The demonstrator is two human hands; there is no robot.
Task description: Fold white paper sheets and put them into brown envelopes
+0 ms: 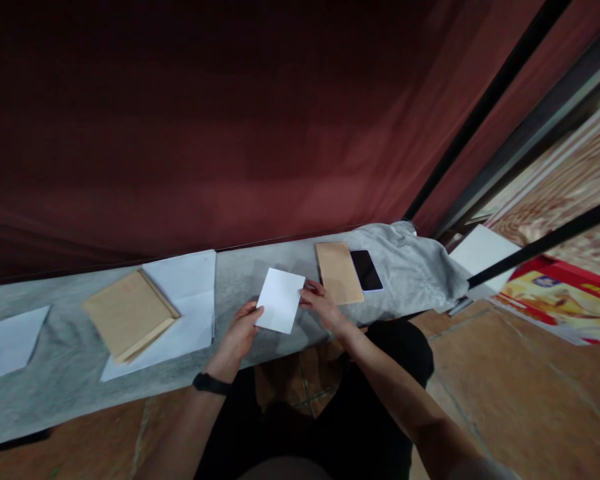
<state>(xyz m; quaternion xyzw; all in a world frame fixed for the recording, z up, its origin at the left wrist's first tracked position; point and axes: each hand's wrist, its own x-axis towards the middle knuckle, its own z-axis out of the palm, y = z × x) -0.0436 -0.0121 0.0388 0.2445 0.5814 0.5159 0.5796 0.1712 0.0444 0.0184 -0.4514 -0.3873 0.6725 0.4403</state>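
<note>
A small white rectangle of folded paper (281,300) is held up over the grey cloth, between both of my hands. My left hand (244,325) pinches its lower left edge, thumb on top. At its right edge my right hand (320,301) grips with bent fingers, some of them hidden behind the paper. Just beyond the right hand lies a flat brown envelope (339,270). A dark-screened phone (366,270) sits against that envelope's right side.
A long narrow table under grey cloth (260,263) runs across, with a red curtain (205,167) behind. Left are brown envelopes (125,310) on white sheets (195,293), and another sheet (10,340). Black poles (480,113), a white box (483,253) and a red-yellow box (560,297) stand right.
</note>
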